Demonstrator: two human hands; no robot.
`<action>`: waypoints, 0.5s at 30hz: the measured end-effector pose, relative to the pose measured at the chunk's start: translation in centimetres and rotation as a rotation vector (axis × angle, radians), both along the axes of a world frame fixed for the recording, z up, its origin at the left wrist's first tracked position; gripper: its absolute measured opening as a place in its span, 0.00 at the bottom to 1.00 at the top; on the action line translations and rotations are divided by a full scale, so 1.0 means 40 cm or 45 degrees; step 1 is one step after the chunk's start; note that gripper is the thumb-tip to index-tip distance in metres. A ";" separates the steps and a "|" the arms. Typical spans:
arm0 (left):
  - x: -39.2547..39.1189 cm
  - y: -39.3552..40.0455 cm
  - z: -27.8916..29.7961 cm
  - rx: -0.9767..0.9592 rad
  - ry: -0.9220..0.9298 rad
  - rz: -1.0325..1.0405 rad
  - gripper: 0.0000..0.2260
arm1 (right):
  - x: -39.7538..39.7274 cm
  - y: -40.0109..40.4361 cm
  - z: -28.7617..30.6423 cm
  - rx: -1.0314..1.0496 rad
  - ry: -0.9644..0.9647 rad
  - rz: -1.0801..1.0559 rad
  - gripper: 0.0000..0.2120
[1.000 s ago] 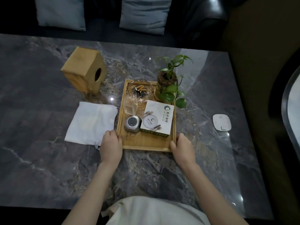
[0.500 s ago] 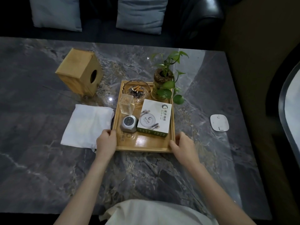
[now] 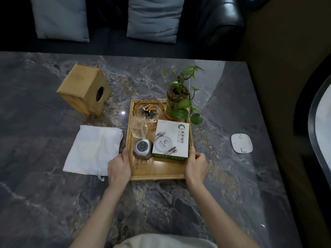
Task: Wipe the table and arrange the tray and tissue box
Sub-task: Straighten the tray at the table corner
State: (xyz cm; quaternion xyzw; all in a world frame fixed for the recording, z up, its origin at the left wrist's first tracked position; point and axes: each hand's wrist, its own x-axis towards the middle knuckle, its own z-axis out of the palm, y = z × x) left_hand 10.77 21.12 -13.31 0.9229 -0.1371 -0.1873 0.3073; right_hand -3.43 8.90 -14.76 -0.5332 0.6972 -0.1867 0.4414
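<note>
Head view showed us holding the wooden tray (image 3: 159,171) by its two near corners, our left hand (image 3: 119,167) at seven o'clock and our right hand (image 3: 196,164) at five o'clock, each grip closed around the rim. The tray sat flat on the marble table (image 3: 223,194), loaded with an ashtray (image 3: 148,110), a potted plant (image 3: 177,101), a white printed box (image 3: 171,140), a clear holder (image 3: 138,128) and a small grey gadget (image 3: 142,147). The white cloth (image 3: 93,149) lay flat just beside the tray at nine o'clock, untouched by either hand. The tissue box (image 3: 84,89) lay on its side at ten o'clock, well apart. We judged tray placement under way, tissue box pending.
</note>
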 end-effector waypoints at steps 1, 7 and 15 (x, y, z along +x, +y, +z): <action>-0.001 -0.004 0.002 -0.004 -0.011 -0.002 0.26 | -0.001 -0.004 -0.003 -0.017 0.004 0.005 0.18; -0.030 -0.050 0.026 -0.127 -0.117 -0.046 0.25 | -0.032 -0.059 0.027 -0.117 -0.038 0.009 0.18; -0.123 -0.210 0.090 -0.250 -0.160 -0.131 0.24 | -0.146 -0.195 0.106 -0.285 -0.059 -0.051 0.18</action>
